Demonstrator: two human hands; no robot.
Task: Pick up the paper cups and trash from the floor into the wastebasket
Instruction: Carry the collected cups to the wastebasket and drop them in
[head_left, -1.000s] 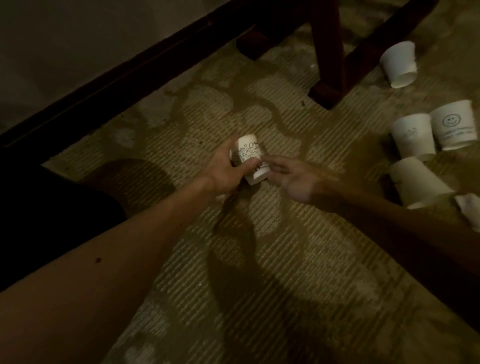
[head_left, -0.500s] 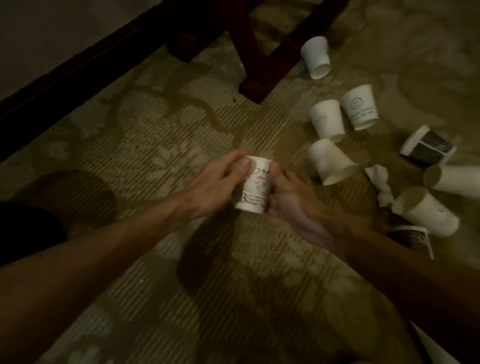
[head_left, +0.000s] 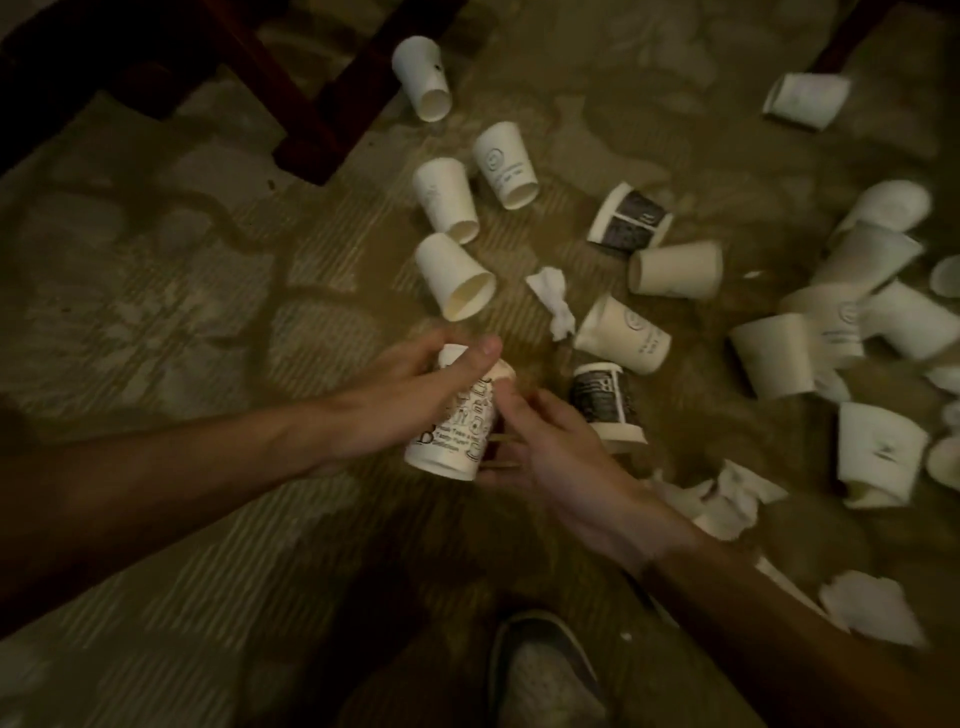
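Nearest the camera, a shoe (head_left: 545, 675) stands on the patterned carpet (head_left: 208, 545).

Just beyond it, the left hand (head_left: 415, 395) holds a printed cup (head_left: 457, 431) clear of the floor, fingers and thumb wrapped round its upper half. The right hand (head_left: 550, 452) lies against the cup's lower side with fingers curled. Whether it pinches the cup or only steadies it cannot be told.

Status: one cup in hand. The wastebasket is not in view, so nothing can be confirmed as binned.

Outstanding items, working outward:
- Crumpled paper (head_left: 727, 499) and a torn scrap (head_left: 872, 608) lie beside the right forearm.
- A dark-banded cup (head_left: 602, 400) lies just beside the right hand.
- A twisted tissue (head_left: 553, 299) sits between a plain cup (head_left: 457, 278) and a logo cup (head_left: 623, 335), both cups on their sides.
- A heap of cups (head_left: 821, 322) lies further right, touching one another.
- A tipped cup (head_left: 423, 78) lies farthest off by the dark wooden leg (head_left: 306, 135), and a flattened cup (head_left: 808, 98) lies at the upper right.

Judgement: the task is at an early stage. Well over a dozen pieces remain on the floor.
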